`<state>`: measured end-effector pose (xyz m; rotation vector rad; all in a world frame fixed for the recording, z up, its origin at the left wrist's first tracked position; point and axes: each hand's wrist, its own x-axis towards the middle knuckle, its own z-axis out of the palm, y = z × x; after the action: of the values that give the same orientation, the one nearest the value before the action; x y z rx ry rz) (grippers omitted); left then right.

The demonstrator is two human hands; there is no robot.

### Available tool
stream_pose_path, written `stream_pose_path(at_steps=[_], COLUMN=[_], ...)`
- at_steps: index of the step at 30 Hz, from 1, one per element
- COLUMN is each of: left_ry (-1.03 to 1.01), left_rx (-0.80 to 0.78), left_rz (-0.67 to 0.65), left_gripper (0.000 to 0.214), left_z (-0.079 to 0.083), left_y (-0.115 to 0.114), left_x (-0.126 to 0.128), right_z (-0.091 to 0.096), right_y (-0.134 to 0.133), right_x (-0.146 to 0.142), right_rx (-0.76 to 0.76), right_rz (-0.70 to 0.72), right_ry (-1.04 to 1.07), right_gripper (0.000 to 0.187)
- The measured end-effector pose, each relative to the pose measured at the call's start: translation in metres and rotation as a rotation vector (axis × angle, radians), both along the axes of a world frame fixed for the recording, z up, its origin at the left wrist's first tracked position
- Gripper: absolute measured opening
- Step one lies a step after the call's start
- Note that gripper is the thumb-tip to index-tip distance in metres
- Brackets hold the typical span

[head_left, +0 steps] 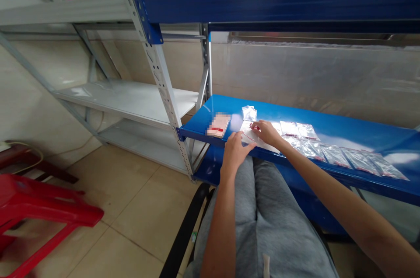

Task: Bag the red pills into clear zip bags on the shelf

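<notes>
A white sheet (264, 145) lies at the front of the blue shelf, with tiny red bits on it by my right fingertips. My right hand (268, 133) bends over this sheet, its fingertips pinched together; what is between them is too small to make out. At the sheet's left front corner is my left hand (233, 152), thumb spread from the fingers and nothing visible held. Just behind the sheet lies a small clear plastic bag (249, 113). To the left is a pinkish card-like stack (224, 125) with a red band, partly blurred out.
Several clear bags (334, 154) with reddish contents along their edges extend rightward on the blue shelf (229, 102). A blue beam (278, 2) crosses above. A perforated grey post (160, 72) stands left, beside white shelves (131, 96). A red stool (49, 203) is at lower left.
</notes>
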<state>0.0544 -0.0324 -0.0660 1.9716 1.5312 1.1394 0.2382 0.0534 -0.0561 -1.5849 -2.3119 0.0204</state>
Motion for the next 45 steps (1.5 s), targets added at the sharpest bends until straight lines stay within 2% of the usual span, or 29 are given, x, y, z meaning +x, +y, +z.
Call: stream_pose_path(at_steps=[4,8,14,17,20,24,26,32,36,41,45], left_ry=[0.000,0.005,0.001,-0.008,-0.007,0.000,0.003,0.000,-0.007,-0.004,-0.015], left_rx=[0.000,-0.005,-0.009,-0.007,-0.009,-0.003,-0.008,-0.019,-0.003,-0.011,-0.023], left_rz=[-0.002,0.009,0.025,0.023,0.019,0.023,0.024,0.031,0.040,0.037,0.023], left_gripper=[0.047,0.045,0.045,0.045,0.045,0.045,0.046,0.045,0.044,0.043,0.044], left_z=[-0.001,-0.002,0.000,0.001,0.000,-0.001,-0.001,-0.002,-0.003,-0.001,0.006], left_y=[0.000,0.000,-0.002,-0.002,-0.002,-0.001,-0.001,-0.001,-0.001,-0.001,-0.005], left_x=[0.000,0.002,0.008,0.010,0.010,0.009,0.008,0.007,0.005,0.005,0.005], right_z=[0.001,0.007,0.021,0.025,0.024,0.015,0.009,-0.006,-0.007,0.006,0.023], right_y=[0.002,-0.001,-0.026,-0.033,-0.027,-0.012,-0.007,-0.003,-0.001,-0.007,-0.023], right_x=[0.000,0.001,0.000,0.000,0.006,0.017,0.018,0.006,0.001,0.002,0.001], right_rx=[-0.005,-0.034,-0.180,-0.220,-0.189,-0.046,-0.012,0.007,0.009,0.008,-0.093], right_rz=[0.002,0.022,0.263,0.301,0.241,-0.006,-0.060,-0.006,-0.021,-0.006,0.141], right_ry=[0.028,0.158,0.350,0.348,0.345,0.275,0.219,0.103,0.049,0.153,0.308], right_gripper=[0.025,0.021,0.021,0.028,0.029,0.022,0.020,0.022,0.024,0.023,0.023])
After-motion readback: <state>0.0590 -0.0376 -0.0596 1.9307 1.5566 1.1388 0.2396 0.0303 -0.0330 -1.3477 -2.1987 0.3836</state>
